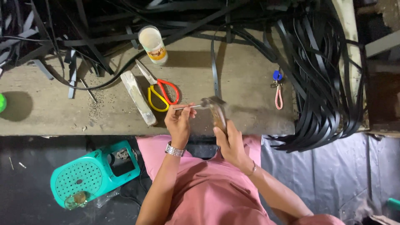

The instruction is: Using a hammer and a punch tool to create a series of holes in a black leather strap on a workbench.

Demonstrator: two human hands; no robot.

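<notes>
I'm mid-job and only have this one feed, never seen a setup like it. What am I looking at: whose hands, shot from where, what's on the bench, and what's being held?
One camera, worn on the person's head, looks straight down. The left hand pinches a thin metal pin against the wooden bench. The right hand grips a hammer, blurred, its head at the pin. On the bench lie red-and-yellow scissors, a pale block, a small jar, a key ring and heaps of black straps. A teal stool lies on the floor.

Scissors [161, 93] lying on bench [250, 79], jar [153, 44] behind them, block [138, 98] left, keyring [278, 89] right, stool [96, 175] sitting below.
</notes>
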